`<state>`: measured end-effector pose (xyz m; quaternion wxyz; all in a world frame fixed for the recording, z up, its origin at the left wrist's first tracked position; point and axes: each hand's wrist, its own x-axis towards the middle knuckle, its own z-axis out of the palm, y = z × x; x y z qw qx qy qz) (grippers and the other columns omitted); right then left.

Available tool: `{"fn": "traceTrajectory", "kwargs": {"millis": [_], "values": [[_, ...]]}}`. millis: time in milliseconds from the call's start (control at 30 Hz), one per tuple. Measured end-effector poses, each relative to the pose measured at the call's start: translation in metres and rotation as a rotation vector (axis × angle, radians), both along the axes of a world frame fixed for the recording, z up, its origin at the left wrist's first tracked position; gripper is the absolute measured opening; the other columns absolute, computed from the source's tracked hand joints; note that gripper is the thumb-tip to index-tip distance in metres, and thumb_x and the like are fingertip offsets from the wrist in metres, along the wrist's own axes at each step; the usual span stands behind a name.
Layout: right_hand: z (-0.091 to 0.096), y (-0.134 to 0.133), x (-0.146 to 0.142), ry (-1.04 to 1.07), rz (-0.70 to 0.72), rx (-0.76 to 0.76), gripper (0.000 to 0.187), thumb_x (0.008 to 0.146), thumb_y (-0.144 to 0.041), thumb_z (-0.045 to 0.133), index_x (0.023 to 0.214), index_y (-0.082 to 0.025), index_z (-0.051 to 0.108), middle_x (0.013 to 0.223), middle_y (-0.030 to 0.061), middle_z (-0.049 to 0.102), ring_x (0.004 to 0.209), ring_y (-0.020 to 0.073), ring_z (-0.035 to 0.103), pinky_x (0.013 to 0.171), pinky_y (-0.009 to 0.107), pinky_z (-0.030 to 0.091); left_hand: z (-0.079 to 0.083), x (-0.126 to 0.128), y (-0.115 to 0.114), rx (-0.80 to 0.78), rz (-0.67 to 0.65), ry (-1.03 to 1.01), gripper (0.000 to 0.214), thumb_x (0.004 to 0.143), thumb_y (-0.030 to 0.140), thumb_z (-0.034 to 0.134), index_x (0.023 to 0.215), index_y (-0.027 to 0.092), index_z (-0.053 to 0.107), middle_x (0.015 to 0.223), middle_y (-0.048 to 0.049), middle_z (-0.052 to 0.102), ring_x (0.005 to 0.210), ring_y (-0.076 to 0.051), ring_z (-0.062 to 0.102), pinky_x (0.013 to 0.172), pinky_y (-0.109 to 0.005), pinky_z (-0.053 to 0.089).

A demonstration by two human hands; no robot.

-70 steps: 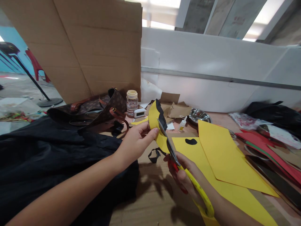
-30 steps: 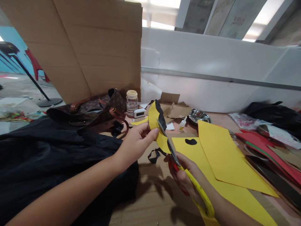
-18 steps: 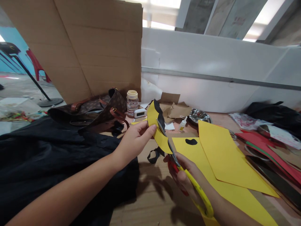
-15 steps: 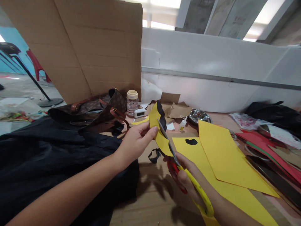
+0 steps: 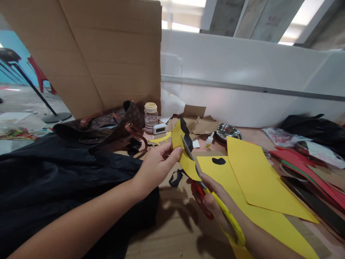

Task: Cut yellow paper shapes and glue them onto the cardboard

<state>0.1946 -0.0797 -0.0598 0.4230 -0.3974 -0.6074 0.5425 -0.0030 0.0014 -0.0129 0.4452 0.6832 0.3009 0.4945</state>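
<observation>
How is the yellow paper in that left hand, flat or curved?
Curved: the yellow paper bends up from the left hand in an arc, unlike the flat yellow sheets on the table.

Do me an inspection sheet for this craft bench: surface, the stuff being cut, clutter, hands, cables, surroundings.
Surface: wooden table, mostly covered.
Work things: yellow piece with a black edge, held off the table; scissors, yellow handle, blades against that piece.
Clutter: yellow sheets, a black cut-out on one; brown handbag; jar; glue bottle; metal bowl; red strips; black cloth at left.
Hands: left hand pinches the yellow piece; right hand grips the scissors.
Cables: nothing seen.
Surroundings: cardboard sheet propped behind the table; white wall; stand base on the floor at left.
</observation>
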Motion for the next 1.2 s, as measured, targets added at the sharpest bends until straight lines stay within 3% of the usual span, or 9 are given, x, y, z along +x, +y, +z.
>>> {"fn": "traceTrajectory", "kwargs": {"millis": [433,567,900,1200], "values": [[0.0017,-0.0013,-0.0017,0.022,-0.012,-0.043,0.073,0.079,-0.083,0.062,0.114,-0.020,0.056,0.066,-0.0070,0.040,0.055,0.0086,0.025,0.054,0.028,0.017,-0.0021,-0.0003,-0.0011,0.011,0.055,0.045,0.030,0.097,0.042,0.056,0.087,0.014,0.066,0.080,-0.0013,0.063,0.073,-0.013,0.055,0.066,-0.023,0.047],[0.0047,-0.0026,-0.0033,0.004,-0.043,-0.021,0.069,0.080,-0.083,0.060,0.109,-0.020,0.055,0.062,-0.0071,0.039,0.056,0.0102,0.027,0.054,0.028,0.016,-0.0005,0.0005,-0.0018,0.005,0.065,0.048,0.029,0.095,0.040,0.057,0.084,0.015,0.065,0.077,-0.0006,0.061,0.071,-0.013,0.054,0.063,-0.022,0.046],[0.0028,-0.0034,-0.0040,-0.028,-0.068,0.008,0.071,0.081,-0.085,0.057,0.108,-0.020,0.058,0.062,-0.0054,0.043,0.059,0.0130,0.040,0.056,0.029,0.024,0.0015,0.0021,-0.0029,0.004,0.047,0.011,0.026,0.095,0.038,0.058,0.088,0.016,0.070,0.082,-0.0016,0.069,0.075,-0.013,0.062,0.067,-0.021,0.051],[0.0006,-0.0016,-0.0014,-0.045,-0.033,0.007,0.074,0.080,-0.086,0.055,0.110,-0.019,0.058,0.062,-0.0062,0.041,0.058,0.0112,0.035,0.053,0.027,0.022,0.0031,0.0041,-0.0051,-0.032,0.050,0.004,0.027,0.093,0.038,0.059,0.086,0.015,0.072,0.085,-0.0045,0.075,0.078,-0.017,0.069,0.069,-0.024,0.057]]}}
